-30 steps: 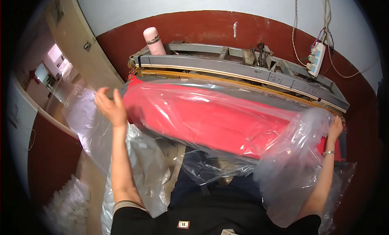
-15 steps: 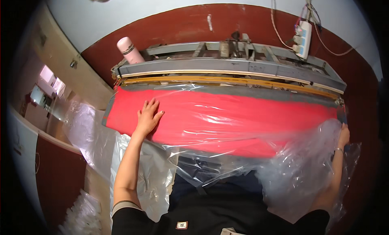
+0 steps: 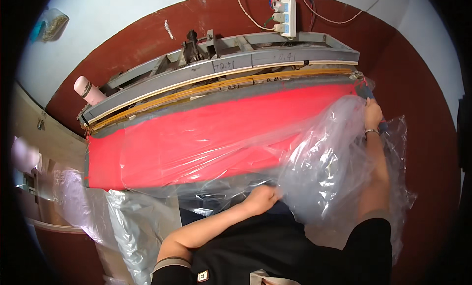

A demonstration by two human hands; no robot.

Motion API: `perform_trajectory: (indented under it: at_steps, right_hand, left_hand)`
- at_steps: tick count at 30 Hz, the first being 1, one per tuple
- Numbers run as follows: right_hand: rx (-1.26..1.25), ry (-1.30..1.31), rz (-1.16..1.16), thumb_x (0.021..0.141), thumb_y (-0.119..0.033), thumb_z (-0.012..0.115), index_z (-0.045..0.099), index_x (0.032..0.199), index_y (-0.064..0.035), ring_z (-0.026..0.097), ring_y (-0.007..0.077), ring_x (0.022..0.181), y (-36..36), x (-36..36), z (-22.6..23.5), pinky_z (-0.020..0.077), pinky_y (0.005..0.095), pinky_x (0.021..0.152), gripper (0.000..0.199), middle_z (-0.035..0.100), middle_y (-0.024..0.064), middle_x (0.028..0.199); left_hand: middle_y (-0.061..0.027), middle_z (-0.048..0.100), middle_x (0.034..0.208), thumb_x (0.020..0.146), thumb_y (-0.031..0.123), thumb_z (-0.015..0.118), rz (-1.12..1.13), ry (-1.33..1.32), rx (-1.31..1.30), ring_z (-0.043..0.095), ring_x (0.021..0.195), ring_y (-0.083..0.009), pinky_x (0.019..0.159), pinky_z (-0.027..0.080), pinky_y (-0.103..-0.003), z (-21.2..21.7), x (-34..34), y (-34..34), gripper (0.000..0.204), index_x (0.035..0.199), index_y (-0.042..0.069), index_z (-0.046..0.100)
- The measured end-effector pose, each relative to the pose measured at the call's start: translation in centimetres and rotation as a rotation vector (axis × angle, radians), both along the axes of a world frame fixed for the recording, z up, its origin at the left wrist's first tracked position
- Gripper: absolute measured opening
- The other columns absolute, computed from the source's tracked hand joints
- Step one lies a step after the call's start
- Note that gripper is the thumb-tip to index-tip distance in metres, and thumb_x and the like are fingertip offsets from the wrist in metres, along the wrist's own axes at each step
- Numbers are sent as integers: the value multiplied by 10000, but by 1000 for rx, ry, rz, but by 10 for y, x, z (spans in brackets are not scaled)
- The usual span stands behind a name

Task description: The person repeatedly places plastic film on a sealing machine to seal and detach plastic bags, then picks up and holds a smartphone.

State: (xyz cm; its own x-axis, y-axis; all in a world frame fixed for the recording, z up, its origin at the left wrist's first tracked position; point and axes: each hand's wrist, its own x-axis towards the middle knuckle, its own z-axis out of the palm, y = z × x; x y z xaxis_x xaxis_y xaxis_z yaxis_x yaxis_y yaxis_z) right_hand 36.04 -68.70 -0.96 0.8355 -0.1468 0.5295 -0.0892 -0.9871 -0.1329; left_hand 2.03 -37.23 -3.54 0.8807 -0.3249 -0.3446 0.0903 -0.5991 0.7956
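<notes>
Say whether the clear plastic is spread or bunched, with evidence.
Both: the clear plastic lies spread across much of the red surface, but bunches into folds beside the right hand.

Passable from above over left and middle of red sheet (image 3: 211, 132). Blocked at right by bunched clear plastic (image 3: 324, 157). Hemmed along far side by grey metal frame (image 3: 196, 72), with pink bottle (image 3: 90, 91) at left end.
</notes>
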Motion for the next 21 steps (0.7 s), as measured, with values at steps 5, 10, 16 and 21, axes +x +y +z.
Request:
perform_trajectory:
  at_steps: [5, 10, 16, 21]
  right_hand:
    - [23, 39, 96, 891, -370, 378, 556, 865, -74, 567, 413, 768, -11, 7, -4, 418, 515, 639, 347, 603, 205, 778]
    - [46, 79, 135, 884, -398, 382, 562, 890, -129, 571, 401, 769, -18, 15, -12, 426, 504, 615, 324, 612, 170, 790]
    - [60, 58, 158, 891, -392, 390, 556, 885, -110, 572, 386, 783, -27, 26, -21, 429, 481, 624, 327, 620, 151, 799]
    - [-8, 30, 141, 902, -392, 366, 545, 893, -103, 553, 423, 765, -42, 44, -35, 414, 516, 600, 340, 599, 193, 809]
  left_hand:
    - [-72, 568, 813, 870, 183, 495, 610, -301, -977, 546, 761, -188, 710, 446, -314, 93, -73, 89, 207, 958, 7, 559]
    - [-111, 510, 1125, 914, 292, 384, 980, -1094, -790, 521, 964, -236, 856, 402, -343, 102, -113, 173, 450, 1238, -20, 374]
    - [-69, 319, 1361, 734, 608, 530, 1049, -561, -1414, 377, 1186, -222, 950, 367, -365, 36, -175, 160, 869, 1366, 105, 209]
    - [-143, 312, 1353, 722, 491, 649, 944, -297, -904, 370, 1200, -258, 982, 324, -379, 4, -203, 108, 930, 1381, 93, 128]
